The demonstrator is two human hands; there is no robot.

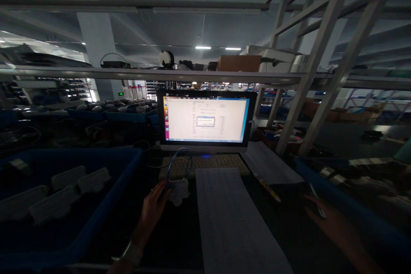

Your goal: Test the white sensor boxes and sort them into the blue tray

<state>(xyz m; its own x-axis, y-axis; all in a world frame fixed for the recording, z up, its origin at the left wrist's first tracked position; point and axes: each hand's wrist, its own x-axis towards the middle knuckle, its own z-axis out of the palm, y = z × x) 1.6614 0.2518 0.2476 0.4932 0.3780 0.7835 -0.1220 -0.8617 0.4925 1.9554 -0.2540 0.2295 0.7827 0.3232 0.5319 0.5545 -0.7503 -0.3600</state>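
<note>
My left hand is closed, its fingertips pinching the end of a blue cable beside a small pale module. The cable loops up in front of the keyboard. To the right, my right hand has a slim pale pen between its fingers; this hand is dim and slightly blurred. A long printed sheet lies between the hands. A lit monitor stands behind the keyboard and shows a small dialog box.
At the left, a blue bin holds several white modules. Another blue bin stands at the right. Near it lie a second sheet and a yellow pen. A shelf and metal frame posts rise behind.
</note>
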